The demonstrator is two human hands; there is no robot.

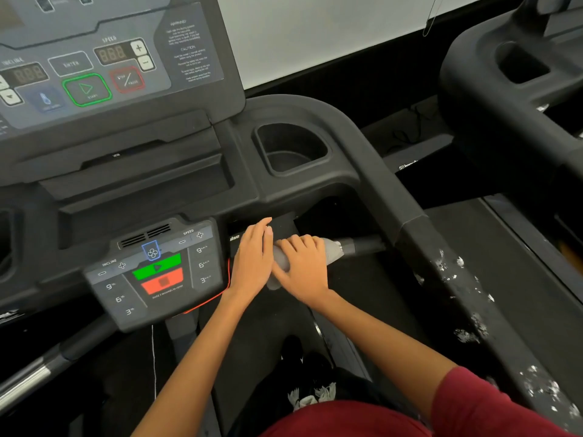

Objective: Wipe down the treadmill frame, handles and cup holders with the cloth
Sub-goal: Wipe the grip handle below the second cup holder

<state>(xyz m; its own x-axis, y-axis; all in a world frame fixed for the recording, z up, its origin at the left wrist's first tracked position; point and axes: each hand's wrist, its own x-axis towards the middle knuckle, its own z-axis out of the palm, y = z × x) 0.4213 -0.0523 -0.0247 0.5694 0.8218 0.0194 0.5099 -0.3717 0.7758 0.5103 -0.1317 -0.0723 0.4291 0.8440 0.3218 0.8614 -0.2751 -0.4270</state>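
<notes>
A grey cloth [332,252] is wrapped around the short horizontal handle [362,247] just right of the lower control panel. My right hand [304,266] curls over the cloth and the handle and grips both. My left hand [252,263] lies flat beside it with straight fingers, touching the cloth's left end; whether it holds any of it is hidden. The black cup holder [290,149] sits above the hands and looks empty. The treadmill frame's right arm [394,190] curves from the cup holder down towards the lower right.
The lower control panel [157,272] with green and red buttons lies left of my hands, a red cord [220,294] along its edge. The upper console [94,67] stands behind. White flecks mark the right side rail [467,294]. A neighbouring treadmill [504,74] stands at right.
</notes>
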